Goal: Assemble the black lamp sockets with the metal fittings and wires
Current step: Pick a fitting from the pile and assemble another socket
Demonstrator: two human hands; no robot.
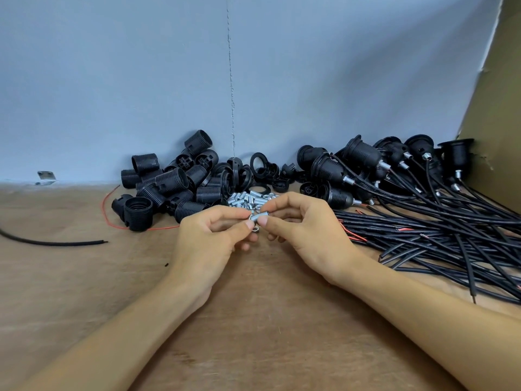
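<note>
My left hand [214,238] and my right hand [304,230] meet over the middle of the wooden table [253,320]. Between their fingertips they pinch a small silver threaded metal fitting [258,216]. A metal nut [256,228] shows just under it, by my left thumb. Behind the hands lies a heap of loose metal fittings [248,198]. To the left is a pile of black threaded lamp socket shells [169,187]. Black rings and caps [262,170] lie at the back centre. At the right sit assembled sockets with wires [366,165].
A bundle of black cables [439,235] with red ends spreads across the right side. A loose black wire [53,243] and a thin red wire [112,218] lie at the left. A blue wall [169,80] closes the back, and a cardboard panel [496,122] stands at the right.
</note>
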